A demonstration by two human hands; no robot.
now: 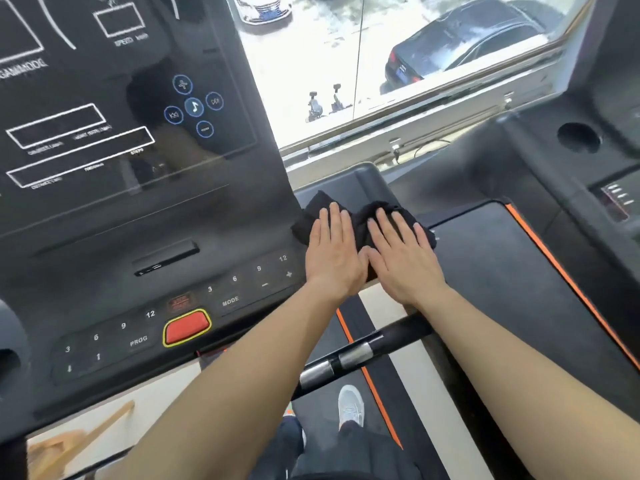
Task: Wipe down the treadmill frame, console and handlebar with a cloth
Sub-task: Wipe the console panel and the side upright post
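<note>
A black cloth point(363, 216) lies bunched on the right edge of the treadmill console point(138, 209), beside the dark display panel. My left hand point(332, 251) presses flat on the cloth's left part, fingers stretched out. My right hand point(401, 251) presses flat on its right part, thumb touching the left hand. Neither hand curls around the cloth. The black handlebar point(363, 351) with two silver sensor bands runs below my forearms. A red stop button point(187, 328) sits on the console's lower key row.
A second treadmill point(519, 271) with an orange stripe stands to the right, its console point(602, 168) with a round cup hole at the far right. A window point(381, 64) ahead shows parked cars outside. My grey shoe point(350, 407) stands on the belt below.
</note>
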